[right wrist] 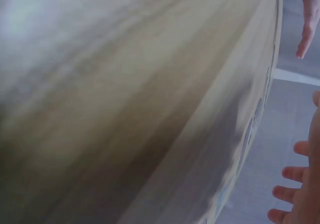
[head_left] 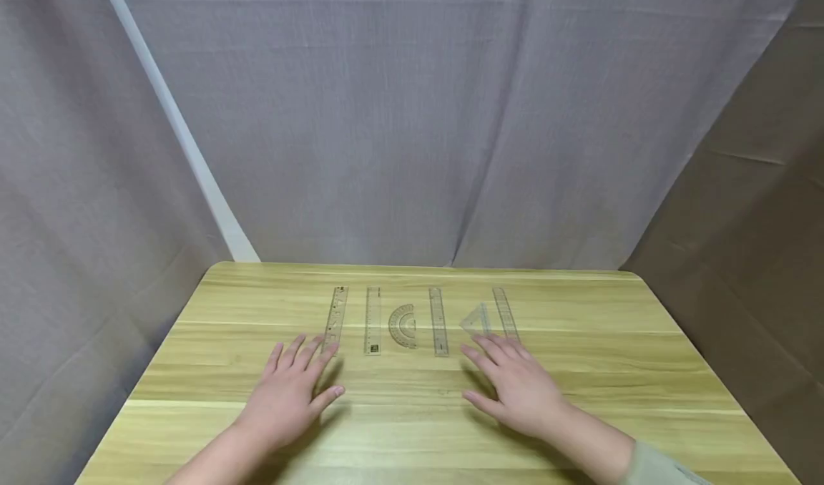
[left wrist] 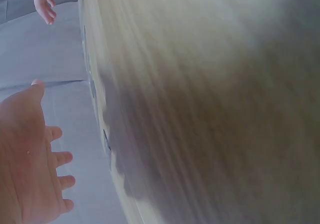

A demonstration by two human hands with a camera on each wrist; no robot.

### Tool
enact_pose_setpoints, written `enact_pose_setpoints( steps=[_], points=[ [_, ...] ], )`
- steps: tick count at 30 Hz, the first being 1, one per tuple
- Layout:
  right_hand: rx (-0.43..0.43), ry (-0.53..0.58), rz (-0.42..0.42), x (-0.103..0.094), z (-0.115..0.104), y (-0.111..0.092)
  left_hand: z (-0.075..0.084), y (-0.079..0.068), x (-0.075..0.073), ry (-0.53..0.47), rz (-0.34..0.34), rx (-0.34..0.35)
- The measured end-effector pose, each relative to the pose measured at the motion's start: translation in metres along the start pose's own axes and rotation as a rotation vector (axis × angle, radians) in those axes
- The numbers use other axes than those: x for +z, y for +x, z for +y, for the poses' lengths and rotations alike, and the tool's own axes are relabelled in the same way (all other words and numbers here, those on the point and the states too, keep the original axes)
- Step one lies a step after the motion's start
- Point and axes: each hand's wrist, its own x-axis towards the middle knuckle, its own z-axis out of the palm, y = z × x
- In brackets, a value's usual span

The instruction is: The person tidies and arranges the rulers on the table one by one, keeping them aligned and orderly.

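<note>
My left hand [head_left: 288,395] hovers palm down over the table with its fingers spread, holding nothing. Its fingertips overlap the lower end of the leftmost clear ruler [head_left: 335,313] in the head view. The right hand [head_left: 518,388], also spread and holding nothing, is nearest to a small clear set square [head_left: 477,319] and the rightmost ruler [head_left: 505,312], whose lower end its fingers hide. Between the hands lie a second ruler [head_left: 373,320], a clear protractor [head_left: 403,326] with its curve to the left, and another ruler [head_left: 438,322]. Both wrist views show the palms raised above the wood.
The light wooden table [head_left: 399,435] has rounded far corners. Grey curtains [head_left: 360,127] hang behind it and at the left, with a pale strip [head_left: 187,134] at their gap. A darker brownish curtain [head_left: 759,206] stands along the right side.
</note>
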Motion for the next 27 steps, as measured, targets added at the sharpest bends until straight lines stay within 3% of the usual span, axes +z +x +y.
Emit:
enact_pose_setpoints(
  steps=[7, 15, 27],
  points=[
    [-0.002, 0.026, -0.031, 0.001, -0.007, 0.011, -0.001, -0.003, -0.003, -0.004, 0.004, -0.027],
    [-0.007, 0.054, 0.003, 0.002, -0.008, 0.018, 0.001, 0.005, -0.001, -0.011, -0.005, -0.033],
    [0.003, 0.086, -0.011, 0.008, -0.012, 0.038, 0.0, 0.008, -0.002, -0.004, -0.013, -0.056]
  ],
)
